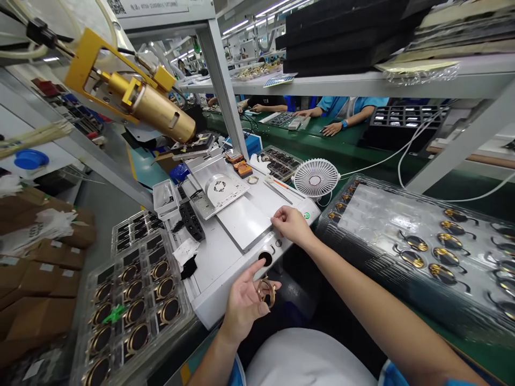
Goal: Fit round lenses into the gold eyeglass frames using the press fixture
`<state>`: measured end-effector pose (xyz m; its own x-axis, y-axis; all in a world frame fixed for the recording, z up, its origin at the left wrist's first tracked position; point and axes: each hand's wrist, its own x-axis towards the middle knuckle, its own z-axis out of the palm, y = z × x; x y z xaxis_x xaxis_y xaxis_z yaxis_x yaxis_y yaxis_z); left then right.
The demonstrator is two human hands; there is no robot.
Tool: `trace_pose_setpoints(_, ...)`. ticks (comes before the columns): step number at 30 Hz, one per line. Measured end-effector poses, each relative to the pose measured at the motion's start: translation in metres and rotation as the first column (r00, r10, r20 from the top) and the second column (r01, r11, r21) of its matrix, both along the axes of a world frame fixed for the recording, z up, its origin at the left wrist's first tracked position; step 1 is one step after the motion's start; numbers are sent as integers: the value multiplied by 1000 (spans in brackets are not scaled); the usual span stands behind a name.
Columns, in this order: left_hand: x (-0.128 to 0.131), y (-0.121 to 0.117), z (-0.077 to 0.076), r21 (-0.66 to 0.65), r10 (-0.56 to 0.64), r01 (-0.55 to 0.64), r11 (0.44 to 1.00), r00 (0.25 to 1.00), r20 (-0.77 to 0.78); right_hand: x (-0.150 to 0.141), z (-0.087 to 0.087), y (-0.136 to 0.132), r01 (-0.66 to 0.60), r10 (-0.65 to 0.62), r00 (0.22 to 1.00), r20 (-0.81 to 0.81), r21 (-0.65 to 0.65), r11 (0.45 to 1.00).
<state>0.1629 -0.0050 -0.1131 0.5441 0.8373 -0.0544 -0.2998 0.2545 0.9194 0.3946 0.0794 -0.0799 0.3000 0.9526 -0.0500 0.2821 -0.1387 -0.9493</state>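
Observation:
My left hand is in front of the white machine, holding a gold ring-shaped metal part between thumb and fingers. Its index finger stretches toward a black round spot at the machine's front; I cannot tell whether it touches it. My right hand is closed in a pinch at the right edge of the flat metal plate. Whatever is between those fingertips is too small to make out. Behind the plate sits a metal fixture with a round raised seat.
Clear trays of gold-rimmed black round parts lie at left. A white fan, tweezers and orange tool are behind. A brass press head hangs upper left. Stacked trays stand right. Co-workers' hands are across.

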Motion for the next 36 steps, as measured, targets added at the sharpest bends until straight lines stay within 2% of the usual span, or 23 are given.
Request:
trace_pose_setpoints(2, -6, -3, -3, 55, 3, -2, 998, 1000, -18, 1, -3, 2, 44, -44, 999, 9, -15, 999)
trace_pose_setpoints(5, -10, -8, -6, 155, 35, -19, 988, 995, -96, 3, -6, -19, 89, -89, 996, 13, -5, 996)
trace_pose_setpoints(7, -6, -12, -5, 261, 98, -45, 964, 976, -193, 0, -7, -44, 43, -41, 998, -39, 37, 998)
trace_pose_setpoints(9, 3, -15, -4, 395, 164, -42, 918, 946, -279, -9, -9, -71, -52, 65, 989, -132, 100, 994)
trace_pose_setpoints(11, 16, -16, -1, 514, 182, 18, 858, 924, -337, -20, -12, -95, -129, 160, 964, -211, 155, 979)
trace_pose_setpoints(13, 29, -17, 1, 582, 152, 116, 805, 908, -391, -28, -14, -109, -138, 180, 946, -268, 170, 976)
trace_pose_setpoints(16, 40, -17, 4, 606, 71, 235, 760, 897, -437, -27, -14, -114, -37, 103, 920, -379, 178, 983)
trace_pose_setpoints(18, 40, -15, 6, 586, 17, 251, 770, 911, -412, -19, -12, -112, 21, 60, 892, -447, 175, 984)
trace_pose_setpoints(22, 32, -8, 5, 520, -52, 211, 828, 952, -303, -3, -4, -113, -30, 86, 854, -514, 115, 993)
trace_pose_setpoints(26, 28, -2, 3, 537, -94, 259, 803, 945, -315, 2, -1, -115, -41, 58, 830, -554, 42, 998)
trace_pose_setpoints(29, 27, 1, 3, 614, -37, 293, 733, 919, -393, 4, -1, -114, -64, 60, 814, -577, 14, 998)
trace_pose_setpoints(32, 25, 5, 2, 724, 60, 356, 591, 876, -479, 7, -2, -113, -125, 98, 786, -611, -1, 992)
trace_pose_setpoints(34, 24, 9, 2, 765, 102, 401, 503, 852, -514, 5, -3, -113, -117, 87, 773, -629, -7, 993)
trace_pose_setpoints(36, 23, 12, 1, 774, 104, 423, 471, 845, -525, 2, -6, -113, -67, 40, 765, -643, -19, 998)
